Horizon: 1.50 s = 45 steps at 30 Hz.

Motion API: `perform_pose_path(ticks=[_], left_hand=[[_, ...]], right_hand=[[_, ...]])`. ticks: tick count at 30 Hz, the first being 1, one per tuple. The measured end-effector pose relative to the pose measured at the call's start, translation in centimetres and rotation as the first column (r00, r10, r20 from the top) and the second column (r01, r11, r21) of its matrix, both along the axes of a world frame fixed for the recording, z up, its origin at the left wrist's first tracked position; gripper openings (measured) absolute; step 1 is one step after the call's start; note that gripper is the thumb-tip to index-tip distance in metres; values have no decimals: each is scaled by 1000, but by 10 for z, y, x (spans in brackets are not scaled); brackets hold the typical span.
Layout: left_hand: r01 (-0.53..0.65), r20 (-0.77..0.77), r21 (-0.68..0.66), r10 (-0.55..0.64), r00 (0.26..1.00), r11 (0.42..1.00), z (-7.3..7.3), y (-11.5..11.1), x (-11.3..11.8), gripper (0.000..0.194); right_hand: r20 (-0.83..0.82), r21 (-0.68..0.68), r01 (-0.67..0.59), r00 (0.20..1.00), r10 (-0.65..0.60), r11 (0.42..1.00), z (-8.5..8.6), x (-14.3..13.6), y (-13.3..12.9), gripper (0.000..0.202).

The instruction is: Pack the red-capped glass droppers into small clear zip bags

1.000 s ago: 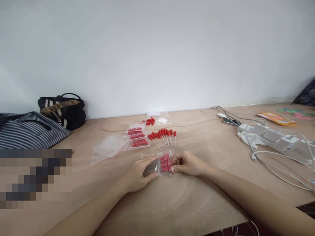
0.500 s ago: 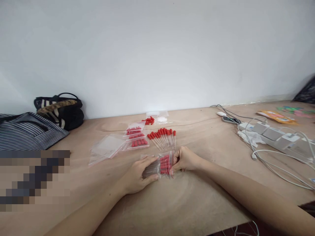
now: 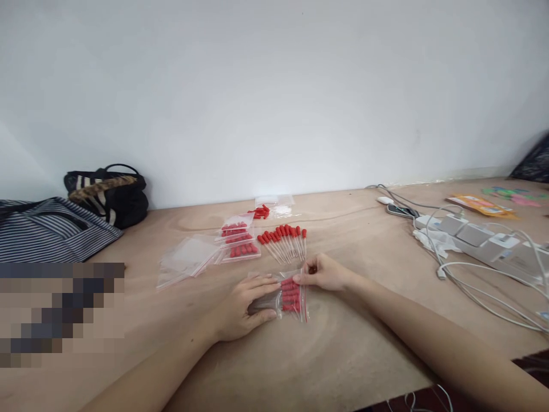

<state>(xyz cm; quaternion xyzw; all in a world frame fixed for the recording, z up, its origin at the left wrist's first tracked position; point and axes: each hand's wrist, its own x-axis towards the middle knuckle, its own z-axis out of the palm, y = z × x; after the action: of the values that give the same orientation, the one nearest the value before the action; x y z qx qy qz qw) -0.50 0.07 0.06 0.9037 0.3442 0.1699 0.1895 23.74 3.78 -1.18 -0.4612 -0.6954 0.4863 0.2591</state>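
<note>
My left hand [image 3: 246, 306] rests on the left part of a clear zip bag [image 3: 278, 312], fingers and thumb spread across it. Inside the bag several red-bulbed droppers [image 3: 290, 296] lie with their bulbs to the right. My right hand [image 3: 321, 273] pinches the bag's upper right corner by the red seal line. Just behind the bag, loose droppers [image 3: 283, 237] are fanned out, red bulbs away from me. Filled bags [image 3: 243, 250] with red bulbs overlap to their left, beside flat clear bags [image 3: 186, 257].
Small red pieces [image 3: 261, 213] and clear plastic [image 3: 278, 205] lie near the wall. Striped [image 3: 55, 232] and black [image 3: 124, 197] bags stand at the left. At right are a power strip [image 3: 484, 243], white cables [image 3: 480, 269], a tissue [image 3: 433, 240] and an orange packet [image 3: 482, 205].
My right hand has moved up along the bag's seal edge to its upper corner, uncovering more of that edge. My left hand has barely moved.
</note>
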Motion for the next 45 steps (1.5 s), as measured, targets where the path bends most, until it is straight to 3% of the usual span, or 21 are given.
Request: perform_pose_path(ticks=[4,9,13,17,20,24,26,29,31,33,35,37,41,45], left_hand=[[34,58,54,-37,998,998,0,0,-2,47],[13,140,199,-42,989,980,-1,1,-3,42],[-42,193,278,-13,981,960,-2,1,-3,36],[-41,191,291,-16,982,956,-3,0,1,33],[6,179,320,-67,982,948,-5,2,6,31],[16,200,378,-99,975,926,-11,11,22,24],[-2,201,405,-87,976,915,-13,15,38,20],[-45,140,445,-20,990,895,-14,22,69,19],[-92,70,485,67,995,869,-13,26,89,18],[-108,46,505,98,994,856,-12,32,106,19],[-110,32,523,109,993,845,-11,37,118,18],[-97,12,546,109,994,832,-11,43,125,14],[-29,-47,598,71,996,801,-12,52,131,11],[1,-60,635,48,997,773,-16,59,131,13]], right_hand=[[-168,-9,-70,984,67,998,-7,-7,-10,42],[-401,-18,-101,912,86,995,-1,6,-18,42],[-530,-1,153,838,-131,988,5,39,-10,39],[-597,-30,453,707,-379,891,4,73,1,42],[-612,-75,557,629,-479,827,-6,86,8,39],[-606,-212,618,525,-598,757,-20,81,14,30],[-563,-278,607,525,-638,744,-22,77,14,28],[-371,-298,580,662,-652,758,-20,76,8,30],[-155,-187,574,784,-601,797,-16,80,3,37],[62,73,566,819,-570,821,-12,89,-2,44],[196,390,477,793,-577,788,-8,98,-5,44],[257,605,293,808,-530,741,-5,106,-5,40],[347,724,-65,895,-280,687,-6,114,-3,29],[391,807,-182,878,-277,562,-13,114,1,32]])
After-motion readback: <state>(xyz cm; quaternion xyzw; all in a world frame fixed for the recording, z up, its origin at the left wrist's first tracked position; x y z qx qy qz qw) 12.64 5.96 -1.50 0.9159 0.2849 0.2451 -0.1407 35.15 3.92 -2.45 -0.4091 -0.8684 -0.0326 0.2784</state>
